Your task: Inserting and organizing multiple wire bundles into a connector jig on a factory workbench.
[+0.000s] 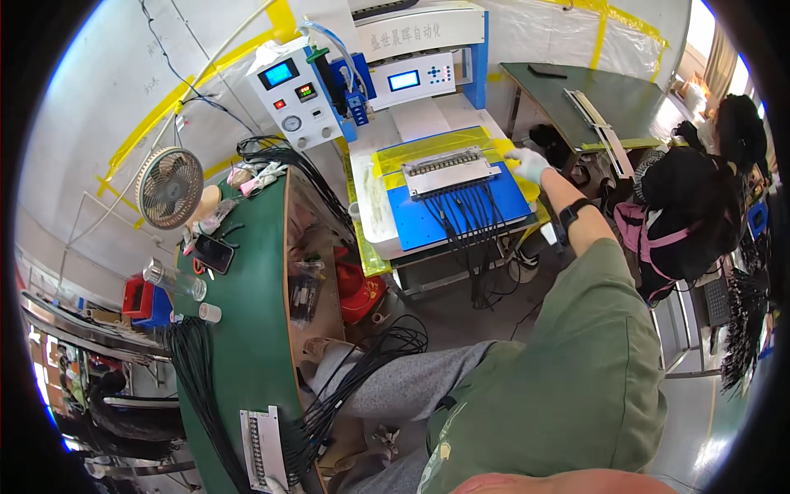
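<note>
My right hand (529, 165), in a white glove, reaches to the right side of a benchtop machine (448, 115). Its fingers look stretched out against the yellow covering (506, 156) there; exactly what they touch is too small to tell. Just left of it, a metal fixture (448, 171) holds a row of cable ends on a blue plate (403, 216). Several black cables (473, 218) hang from that fixture over the front edge. My left hand does not show. At the lower left, a second fixture (262, 445) with black cables lies on the green table.
The green table (247, 329) carries a fan (169, 188), a phone (214, 253), a glass bottle (174, 280) and a cable bundle (197, 362). A red bag (355, 288) lies below. Another person (683, 214) sits at the right, near a second green table (605, 99).
</note>
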Motion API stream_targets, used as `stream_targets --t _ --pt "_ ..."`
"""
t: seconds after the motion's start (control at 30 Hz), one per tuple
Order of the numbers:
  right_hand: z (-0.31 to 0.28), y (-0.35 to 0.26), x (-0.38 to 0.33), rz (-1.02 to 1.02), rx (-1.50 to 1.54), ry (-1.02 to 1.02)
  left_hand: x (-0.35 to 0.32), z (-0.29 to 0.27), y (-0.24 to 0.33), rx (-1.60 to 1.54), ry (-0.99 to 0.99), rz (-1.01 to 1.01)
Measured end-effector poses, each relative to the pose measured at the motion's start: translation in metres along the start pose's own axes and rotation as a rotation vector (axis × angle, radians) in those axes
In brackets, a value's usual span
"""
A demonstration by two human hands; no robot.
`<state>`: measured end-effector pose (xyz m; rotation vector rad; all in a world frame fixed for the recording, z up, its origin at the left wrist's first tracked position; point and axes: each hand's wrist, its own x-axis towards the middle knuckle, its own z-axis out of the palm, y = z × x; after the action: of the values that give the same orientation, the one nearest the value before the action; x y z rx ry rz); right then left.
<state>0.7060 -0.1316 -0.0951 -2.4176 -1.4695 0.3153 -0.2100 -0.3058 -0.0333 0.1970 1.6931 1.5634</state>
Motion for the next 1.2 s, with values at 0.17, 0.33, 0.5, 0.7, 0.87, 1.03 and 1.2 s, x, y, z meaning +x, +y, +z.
stream_targets --t 0.17,0.33,0.5,0.7,0.87,1.03,1.2 --pt "0.033 0.032 -0.062 -0.159 -0.357 -0.037 0.001 0.005 -0.006 0.015 0.022 0.089" --pt "0.040 -0.001 -0.073 -0.016 -0.363 0.073 0.017 -0.022 -0.016 0.083 0.064 0.160" --pt "0.035 0.010 -0.083 0.142 -0.330 -0.049 0.042 -0.030 -0.025 0.156 -0.059 0.190" --pt "0.026 -0.029 -0.082 0.116 -0.306 -0.131 -0.003 0.028 0.014 0.289 -1.373 1.152" --pt "0.030 -0.002 -0.066 -0.028 -0.363 -0.171 -0.008 0.064 0.018 0.288 -1.386 1.098" --pt "0.037 0.035 -0.048 0.196 0.466 -0.082 -0.004 0.107 0.019 0.267 -1.412 1.057" --pt "-0.005 -0.040 -0.055 -0.179 0.014 0.622 -0.005 0.132 0.019 0.257 -1.404 1.010"
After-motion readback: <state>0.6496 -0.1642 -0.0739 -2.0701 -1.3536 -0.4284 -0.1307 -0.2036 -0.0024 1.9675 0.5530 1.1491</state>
